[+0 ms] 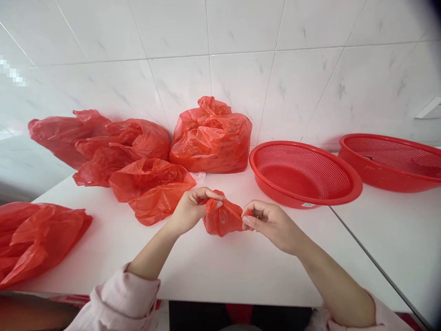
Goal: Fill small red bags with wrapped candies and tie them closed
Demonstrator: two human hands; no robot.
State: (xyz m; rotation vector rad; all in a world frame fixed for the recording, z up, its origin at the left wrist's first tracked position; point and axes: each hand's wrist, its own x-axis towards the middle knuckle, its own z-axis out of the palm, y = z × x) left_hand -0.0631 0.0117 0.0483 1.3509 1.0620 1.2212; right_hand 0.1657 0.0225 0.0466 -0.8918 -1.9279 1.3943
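A small crumpled red plastic bag [222, 217] hangs just above the white table [220, 271], held between both hands. My left hand [191, 209] pinches its upper left edge with thumb and fingers. My right hand [267, 223] pinches its right edge. The bag looks bunched and partly bulging; what is inside it is hidden.
Several red plastic bags lie on the table: a full knotted one [211, 138] at the back wall, a heap [113, 151] to the left, a flat one [31, 239] at the left edge. Two red perforated baskets [305, 172] [392, 161] stand to the right.
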